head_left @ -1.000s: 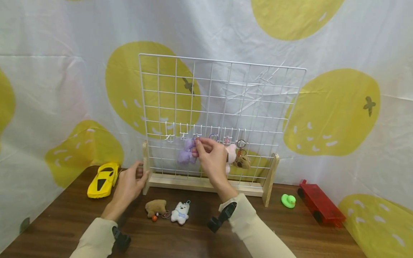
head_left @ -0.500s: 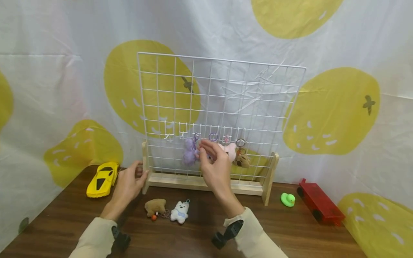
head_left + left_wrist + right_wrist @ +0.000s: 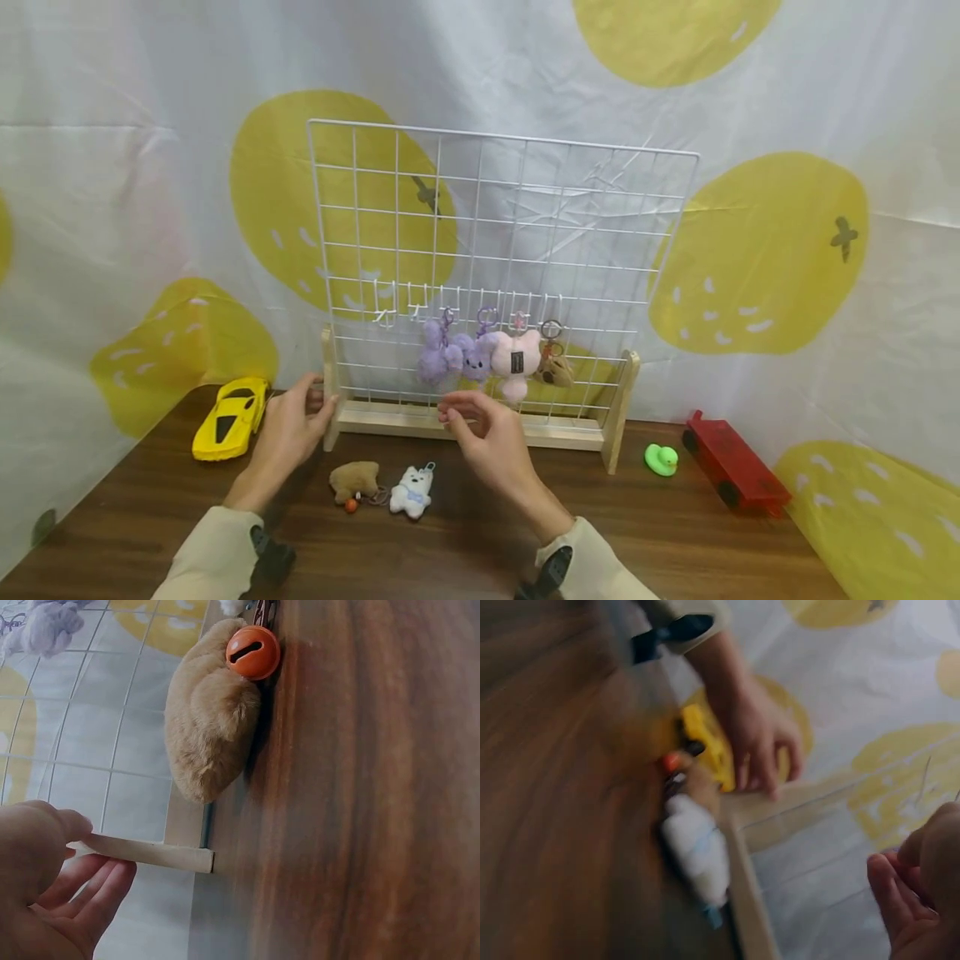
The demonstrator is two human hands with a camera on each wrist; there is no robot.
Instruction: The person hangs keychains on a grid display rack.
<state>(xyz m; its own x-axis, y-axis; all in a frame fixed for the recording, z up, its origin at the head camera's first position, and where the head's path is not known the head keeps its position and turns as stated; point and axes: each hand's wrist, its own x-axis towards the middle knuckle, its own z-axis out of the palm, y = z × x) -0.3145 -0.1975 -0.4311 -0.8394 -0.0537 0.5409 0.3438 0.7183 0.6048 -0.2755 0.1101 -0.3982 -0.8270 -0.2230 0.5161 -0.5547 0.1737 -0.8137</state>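
My left hand [image 3: 291,423] grips the left wooden post [image 3: 154,853] of a white wire grid rack [image 3: 480,218], thumb on one side and fingers on the other. In front of the rack's base, my right hand [image 3: 486,433] is in the air with loosely bent fingers and nothing in them. From hooks on the grid hang a purple plush keychain [image 3: 435,354], a smaller purple plush keychain [image 3: 476,358], a pink plush keychain [image 3: 516,354] and a brown plush keychain [image 3: 555,369]. On the table lie a brown plush keychain with an orange bell [image 3: 253,652] and a white bear keychain [image 3: 411,492].
Two white hooks [image 3: 384,317] at the grid's left carry nothing. A yellow toy car [image 3: 231,419] stands at the table's left. To the right are a green rubber duck [image 3: 661,460] and a red toy cart [image 3: 735,462]. A fruit-print curtain [image 3: 187,183] hangs behind.
My right hand has let go of the left purple plush keychain, which now hangs from its hook, and has moved down below the hanging plushes. The left hand stays on the post.
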